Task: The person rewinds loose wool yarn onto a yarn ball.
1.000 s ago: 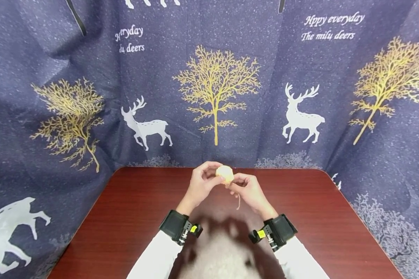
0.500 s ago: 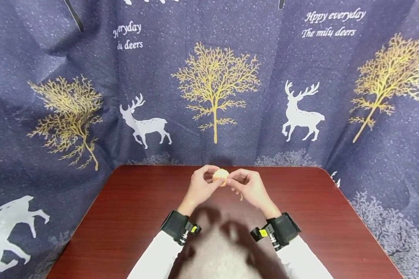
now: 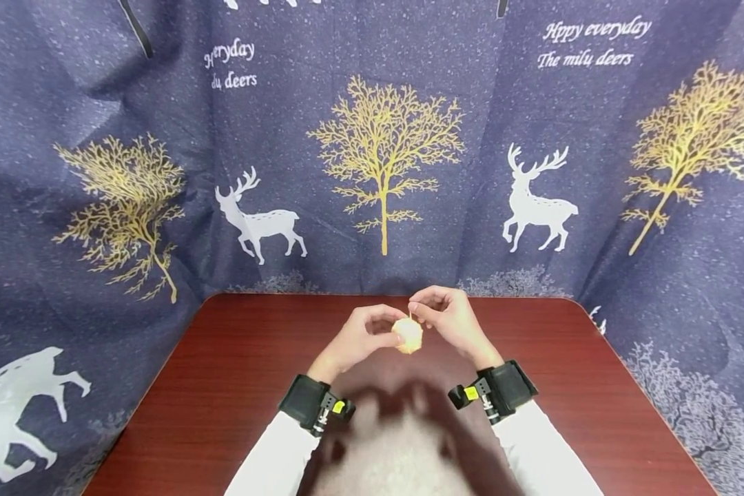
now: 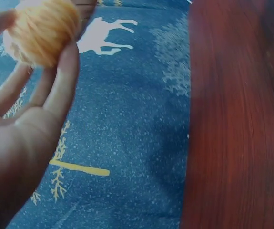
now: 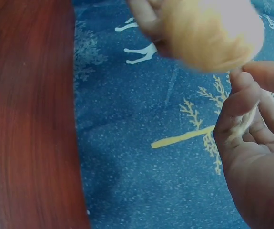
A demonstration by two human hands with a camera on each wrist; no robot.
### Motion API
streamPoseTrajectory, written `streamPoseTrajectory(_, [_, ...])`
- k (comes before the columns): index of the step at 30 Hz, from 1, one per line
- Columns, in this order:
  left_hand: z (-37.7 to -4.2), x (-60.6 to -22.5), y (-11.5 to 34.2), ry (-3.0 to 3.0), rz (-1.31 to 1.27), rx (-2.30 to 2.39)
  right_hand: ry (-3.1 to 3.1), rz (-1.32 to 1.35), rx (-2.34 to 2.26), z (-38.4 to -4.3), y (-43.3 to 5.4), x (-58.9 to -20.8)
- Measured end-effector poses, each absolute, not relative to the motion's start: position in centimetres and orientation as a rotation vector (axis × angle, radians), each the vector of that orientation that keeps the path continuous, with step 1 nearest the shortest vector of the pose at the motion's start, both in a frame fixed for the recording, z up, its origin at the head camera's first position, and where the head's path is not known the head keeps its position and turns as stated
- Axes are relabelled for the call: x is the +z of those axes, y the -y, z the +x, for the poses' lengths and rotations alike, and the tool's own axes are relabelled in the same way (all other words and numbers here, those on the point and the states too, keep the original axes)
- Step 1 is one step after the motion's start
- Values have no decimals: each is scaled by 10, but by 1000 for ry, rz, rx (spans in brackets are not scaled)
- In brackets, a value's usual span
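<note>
A small pale orange ball of yarn (image 3: 408,336) is held up over the table between my two hands. My left hand (image 3: 362,340) grips it from the left, thumb on the near side and fingers behind. In the left wrist view the wound strands of the yarn ball (image 4: 46,31) show clearly. My right hand (image 3: 451,320) pinches a strand of yarn (image 3: 410,314) between thumb and forefinger just above the ball. More of the yarn strand (image 5: 244,125) runs through the right palm under the fingers in the right wrist view.
A reddish-brown wooden table (image 3: 235,386) lies beneath the hands. Behind it hangs a dark blue curtain (image 3: 409,241) printed with deer and trees, meeting the table's far edge. Both wrists wear black straps with small cameras (image 3: 341,408).
The yarn ball and left hand have lowered slightly and moved right. My right hand has risen from beside the ball to above it, with the strand drawn up between its fingertips.
</note>
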State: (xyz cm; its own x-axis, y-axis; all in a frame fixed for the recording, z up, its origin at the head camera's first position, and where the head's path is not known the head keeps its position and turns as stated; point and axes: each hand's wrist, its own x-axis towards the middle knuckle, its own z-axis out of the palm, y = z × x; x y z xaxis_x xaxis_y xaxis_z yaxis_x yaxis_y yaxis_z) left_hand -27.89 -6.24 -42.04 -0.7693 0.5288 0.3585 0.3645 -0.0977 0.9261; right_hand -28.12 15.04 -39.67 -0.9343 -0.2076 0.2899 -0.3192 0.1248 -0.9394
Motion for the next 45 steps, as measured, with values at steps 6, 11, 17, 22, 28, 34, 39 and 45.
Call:
streamPoseTrajectory(6, [-276,-413,63,-1756,1012,2234,2251,548,2052,-283,-149,-404])
streamPoseTrajectory(11, [-275,-412,62,-1569,822,2449,2237,561,2088,-278,-145,-412])
streamPoseTrajectory(17, [-276,-412,56,-1542,675,2595,2139,523,2291,-273,-138,-418])
streamPoseTrajectory(22, [-275,-411,51,-1702,640,2650,1973,487,2544,-269,-134,-419])
streamPoseTrajectory(28, [-276,-418,46,-2124,717,2576,1833,357,2762,-265,-130,-420])
streamPoseTrajectory(34, [-278,-431,43,-2494,1106,2349,1802,263,2831,-265,-129,-424])
streamPoseTrajectory(39, [-280,-438,46,-2775,1283,2028,1818,362,2893,-265,-135,-432])
streamPoseTrajectory(45, [-284,-446,51,-2957,1369,1663,1980,641,2903,-273,-149,-444])
